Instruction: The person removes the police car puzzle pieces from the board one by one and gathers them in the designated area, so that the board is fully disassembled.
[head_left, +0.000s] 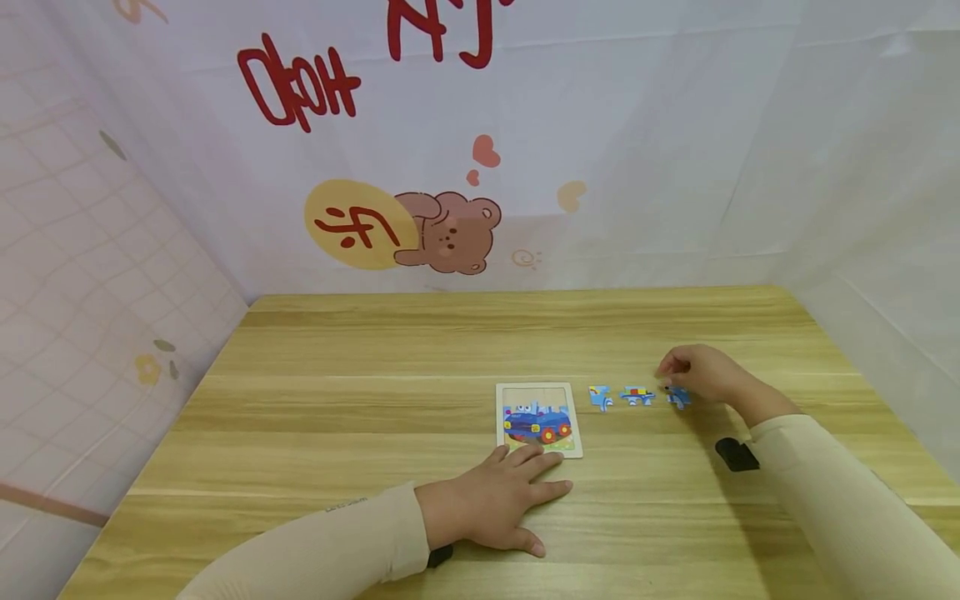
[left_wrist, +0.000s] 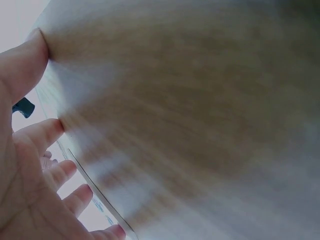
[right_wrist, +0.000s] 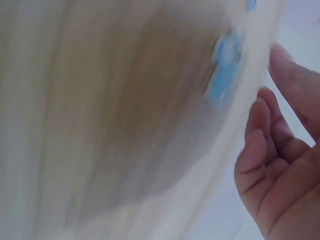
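A jigsaw puzzle tray (head_left: 577, 446) with a pale border lies on the table, its lower part filled with a picture of a blue truck. Bare wood-coloured backing shows along its top. My left hand (head_left: 504, 502) rests with spread fingers at the tray's near edge, some fingertips touching the border. To the right of the tray lie three loose puzzle pieces in a row: a left piece (head_left: 600, 397), a middle piece (head_left: 638, 396) and a right piece (head_left: 678, 397). Just above the right piece hovers my right hand (head_left: 705, 372), fingers loosely bent; in the right wrist view nothing shows between thumb and fingers.
The wood-grain table (head_left: 337, 350) reaches back to a white printed cloth (head_left: 660, 208) that hangs behind it and along both sides. Dark wrist-worn devices show beneath the right sleeve (head_left: 825, 483) and the left sleeve (head_left: 337, 542).
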